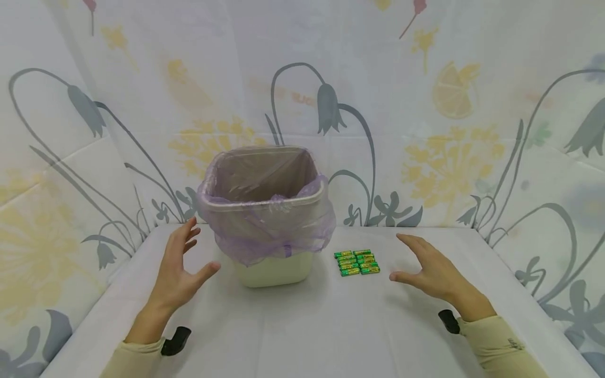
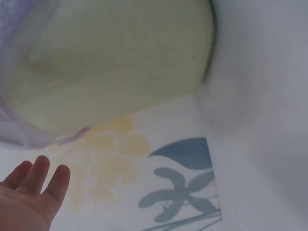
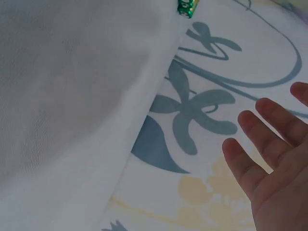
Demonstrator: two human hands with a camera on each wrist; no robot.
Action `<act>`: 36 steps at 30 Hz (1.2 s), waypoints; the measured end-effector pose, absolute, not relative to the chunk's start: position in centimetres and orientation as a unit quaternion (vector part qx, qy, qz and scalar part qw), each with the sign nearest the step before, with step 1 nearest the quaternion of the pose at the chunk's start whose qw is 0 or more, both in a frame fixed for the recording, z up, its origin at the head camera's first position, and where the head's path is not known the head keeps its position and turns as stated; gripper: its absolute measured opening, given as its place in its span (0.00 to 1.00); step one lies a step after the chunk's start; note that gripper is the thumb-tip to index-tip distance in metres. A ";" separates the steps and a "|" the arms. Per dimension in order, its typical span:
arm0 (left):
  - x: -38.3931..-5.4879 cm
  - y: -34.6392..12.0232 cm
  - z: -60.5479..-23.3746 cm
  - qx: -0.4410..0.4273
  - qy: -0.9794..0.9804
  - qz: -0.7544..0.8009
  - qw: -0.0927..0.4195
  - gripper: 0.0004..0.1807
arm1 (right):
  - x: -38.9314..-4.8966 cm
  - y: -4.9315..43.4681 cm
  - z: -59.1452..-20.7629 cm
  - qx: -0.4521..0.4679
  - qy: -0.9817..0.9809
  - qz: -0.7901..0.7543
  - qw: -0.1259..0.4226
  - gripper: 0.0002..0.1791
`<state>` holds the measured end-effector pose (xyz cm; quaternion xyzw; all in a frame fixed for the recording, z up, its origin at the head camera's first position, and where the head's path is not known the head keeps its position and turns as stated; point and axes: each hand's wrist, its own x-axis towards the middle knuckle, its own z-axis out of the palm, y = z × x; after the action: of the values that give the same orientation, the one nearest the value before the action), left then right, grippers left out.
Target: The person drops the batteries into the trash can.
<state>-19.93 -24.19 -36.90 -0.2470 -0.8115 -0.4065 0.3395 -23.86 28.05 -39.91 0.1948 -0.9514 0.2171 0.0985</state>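
A pale cream waste bin stands upright at the back of the table, left of the middle. A thin purple bag lines it and is folded down over its rim. To the bin's left, my left hand hovers with fingers spread, apart from it and holding nothing. Several green and gold batteries lie in two columns to the bin's right. My right hand is raised to the right of the batteries, its fingers straight and nothing in its grasp. The right wrist view catches one end of the batteries.
A white cloth covers the table. Behind it and along both sides hangs a curtain printed with grey and yellow flowers. Black straps or mounts sit at both wrists.
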 end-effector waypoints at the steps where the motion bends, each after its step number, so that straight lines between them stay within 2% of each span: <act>1: -19.8 -23.8 -36.4 -0.250 -0.804 -0.414 0.346 0.53 | -23.9 27.9 -40.0 0.198 -0.951 0.219 0.094 0.54; 5: -19.1 -21.8 -34.1 -0.263 -0.765 -0.447 0.383 0.46 | -24.3 27.1 -40.4 0.208 -0.950 0.218 0.086 0.52; 14: -18.9 -19.5 -31.1 -0.234 -0.692 -0.505 0.460 0.42 | -25.1 25.3 -40.5 0.223 -0.947 0.223 0.064 0.49; 22: -19.6 -17.7 -29.9 -0.222 -0.654 -0.555 0.463 0.35 | -25.6 24.5 -40.7 0.255 -0.935 0.234 0.074 0.38; 36: -20.1 -16.0 -29.1 -0.143 -0.657 -0.571 0.471 0.25 | -27.0 23.2 -40.9 0.275 -0.933 0.232 0.009 0.27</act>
<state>-20.14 -15.96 -29.14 -0.1432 -0.6572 -0.5710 0.4708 -26.99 23.21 -40.92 0.2750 -0.9329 0.2323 0.0094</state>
